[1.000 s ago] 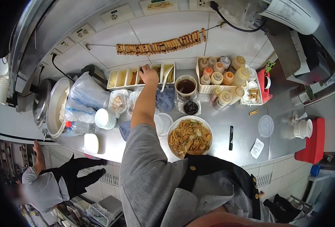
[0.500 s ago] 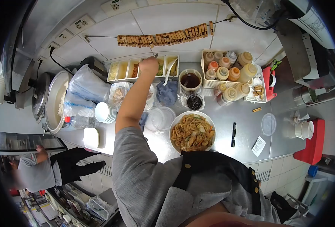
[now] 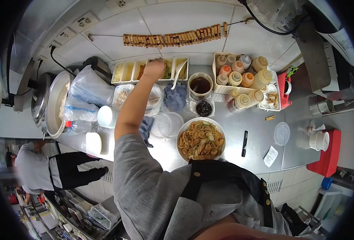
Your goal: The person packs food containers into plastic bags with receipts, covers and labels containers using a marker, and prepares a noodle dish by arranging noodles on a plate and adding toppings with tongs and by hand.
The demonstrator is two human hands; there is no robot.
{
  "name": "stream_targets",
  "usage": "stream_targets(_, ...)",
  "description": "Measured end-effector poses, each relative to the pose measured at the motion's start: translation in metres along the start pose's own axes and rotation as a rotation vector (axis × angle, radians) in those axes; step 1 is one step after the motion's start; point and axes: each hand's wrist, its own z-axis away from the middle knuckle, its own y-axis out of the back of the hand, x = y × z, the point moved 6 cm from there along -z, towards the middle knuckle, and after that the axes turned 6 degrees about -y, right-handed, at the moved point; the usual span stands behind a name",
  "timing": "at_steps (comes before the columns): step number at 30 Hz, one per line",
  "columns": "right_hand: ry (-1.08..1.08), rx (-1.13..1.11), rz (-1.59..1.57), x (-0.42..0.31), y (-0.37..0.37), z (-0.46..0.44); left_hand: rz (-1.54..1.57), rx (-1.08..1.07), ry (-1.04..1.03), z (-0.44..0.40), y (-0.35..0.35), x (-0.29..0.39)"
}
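Note:
My left hand (image 3: 155, 69) is over the row of white containers (image 3: 116, 79) by the wall, above the middle compartments. Its fingers look closed; what they hold is too small to make out. Beside it is the compartment with chopped green food (image 3: 168, 72). A white spoon (image 3: 177, 76) leans at the row's right end. Nearer my body sits a round white bowl of noodles (image 3: 201, 140), untouched by either hand. My right hand does not show.
Sauce bottles (image 3: 236, 78) fill a basket at the right, near a pot of dark liquid (image 3: 201, 85). Plastic lids (image 3: 167, 125), a marker (image 3: 245, 144) and a paper slip (image 3: 270, 156) lie on the counter. Another person (image 3: 37, 168) is at the left.
My left hand has gone from spread fingers over the containers to a closed shape there. The other person has changed posture, with an arm lowered. The whole view has shifted slightly.

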Motion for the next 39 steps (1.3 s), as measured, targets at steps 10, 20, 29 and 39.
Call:
stream_targets(10, -0.080, 0.052, 0.202, -0.026, 0.007, -0.008, 0.080, -0.020, -0.035, 0.009, -0.002, 0.011)
stream_targets(20, 0.001, 0.090, 0.237, -0.028, 0.006, -0.023, 0.052, -0.113, 0.098, 0.031, 0.013, 0.018)
stream_targets(29, -0.016, 0.078, 0.278, -0.022, 0.003, -0.028, 0.515, -0.082, 0.310, 0.034, -0.012, -0.005)
stream_targets(39, 0.059, 0.059, 0.304, -0.024, 0.001, -0.037, 1.439, 0.035, 0.815, 0.079, -0.064, -0.027)
